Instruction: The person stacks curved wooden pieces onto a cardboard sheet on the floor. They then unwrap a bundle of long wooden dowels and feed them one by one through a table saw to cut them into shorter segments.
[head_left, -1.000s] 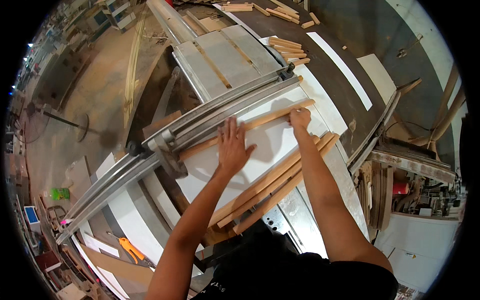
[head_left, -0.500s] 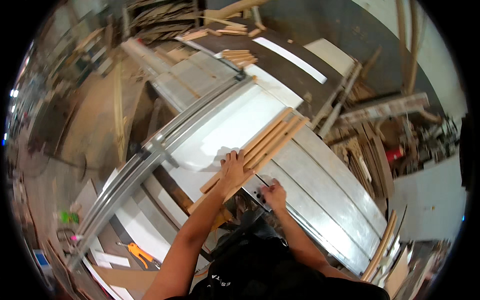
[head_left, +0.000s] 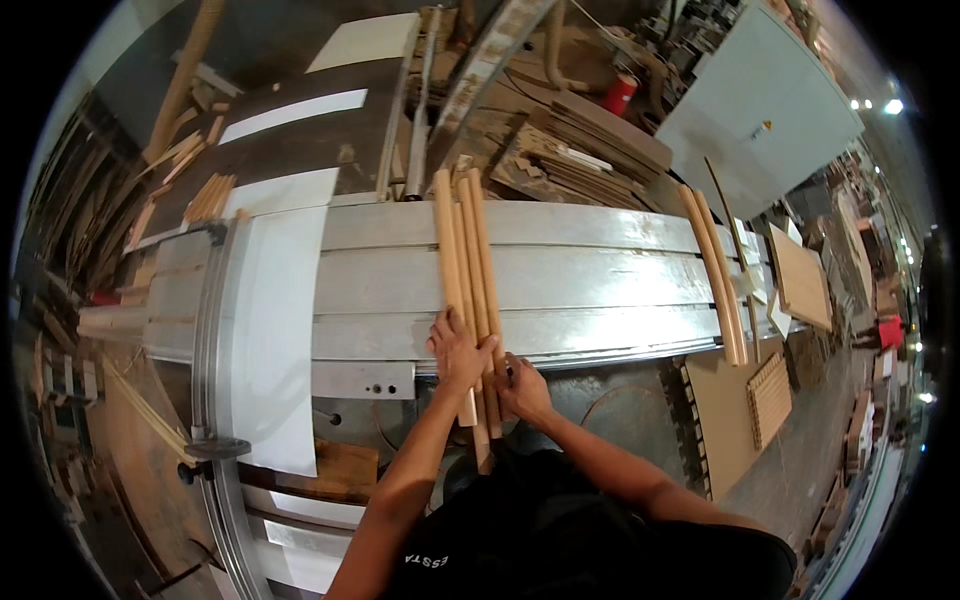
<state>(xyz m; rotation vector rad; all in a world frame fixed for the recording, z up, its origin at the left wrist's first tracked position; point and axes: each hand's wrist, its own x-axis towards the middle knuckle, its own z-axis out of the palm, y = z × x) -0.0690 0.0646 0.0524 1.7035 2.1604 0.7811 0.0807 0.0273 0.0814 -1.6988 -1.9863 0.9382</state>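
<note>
Several long, narrow wooden strips (head_left: pixel 466 255) lie side by side in a bundle across the grooved metal table (head_left: pixel 580 275), their near ends sticking out past its front edge toward my body. My left hand (head_left: pixel 460 352) is closed over the strips, its fingers on top and left and its thumb to the right. Beside the near part of the bundle, my right hand (head_left: pixel 524 390) has curled fingers closed against the rightmost strip. Its fingertips are partly hidden.
Left of the bundle lies a white board (head_left: pixel 275 330) beside a metal rail (head_left: pixel 210 340). More long strips (head_left: pixel 712 275) rest across the table's right end. Farther back stand a dark worktop (head_left: pixel 310 130) with short wood pieces, scrap boards (head_left: pixel 590 145) and a grey cabinet (head_left: pixel 760 95).
My view has swung right. The strips have moved from beside the white board onto the bare metal table, with my left hand on them. My right hand has come against the bundle.
</note>
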